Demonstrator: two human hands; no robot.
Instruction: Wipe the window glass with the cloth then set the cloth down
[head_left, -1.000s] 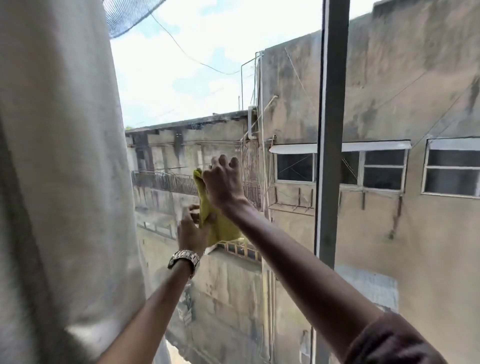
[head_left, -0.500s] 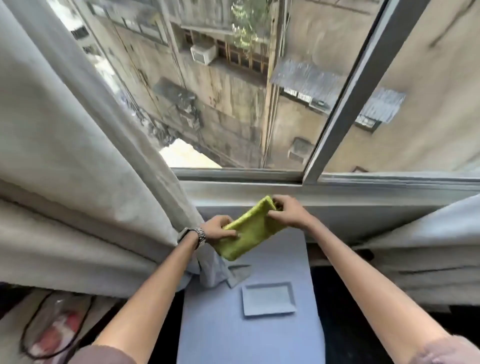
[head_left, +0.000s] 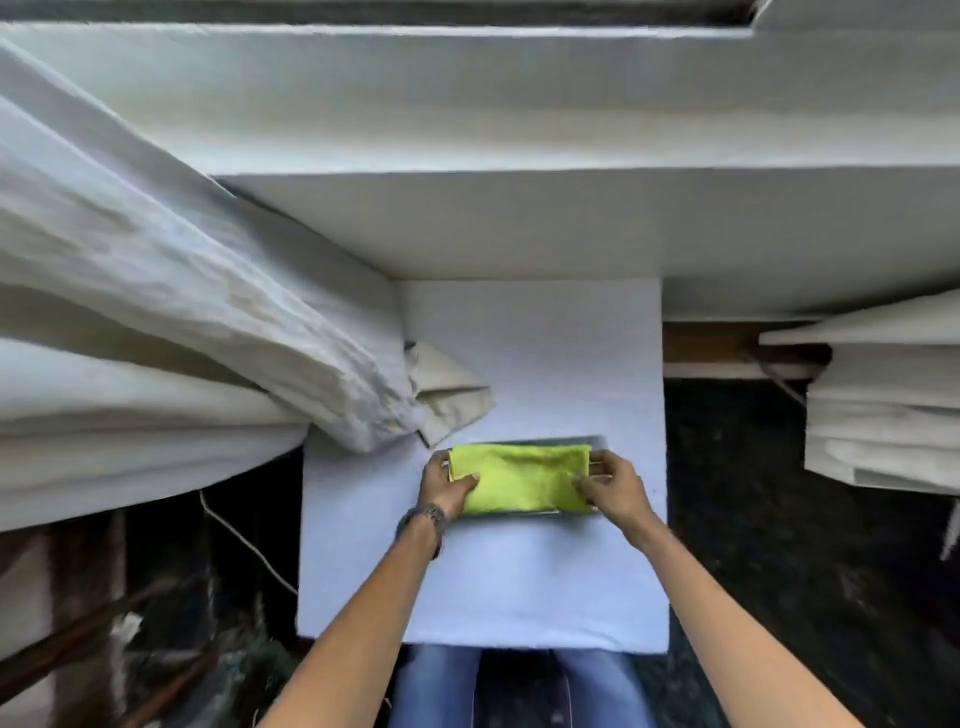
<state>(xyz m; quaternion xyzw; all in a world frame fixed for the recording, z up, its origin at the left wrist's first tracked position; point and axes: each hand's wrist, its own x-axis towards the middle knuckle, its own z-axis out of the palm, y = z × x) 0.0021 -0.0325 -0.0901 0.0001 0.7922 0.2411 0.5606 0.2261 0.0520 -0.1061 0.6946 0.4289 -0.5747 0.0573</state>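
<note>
Two hands, left (head_left: 448, 487) and right (head_left: 613, 488), pinch cloth (head_left: 519, 478) ends over tray (head_left: 597, 441); lower flat, release together.

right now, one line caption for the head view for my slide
Both hands, left and right, lay the folded green cloth on a tray on the white table.

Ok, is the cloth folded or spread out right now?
Folded: the yellow-green cloth lies as a compact rectangle over the small tray, layered edges at its left end, left hand and right hand gripping its ends.
</note>
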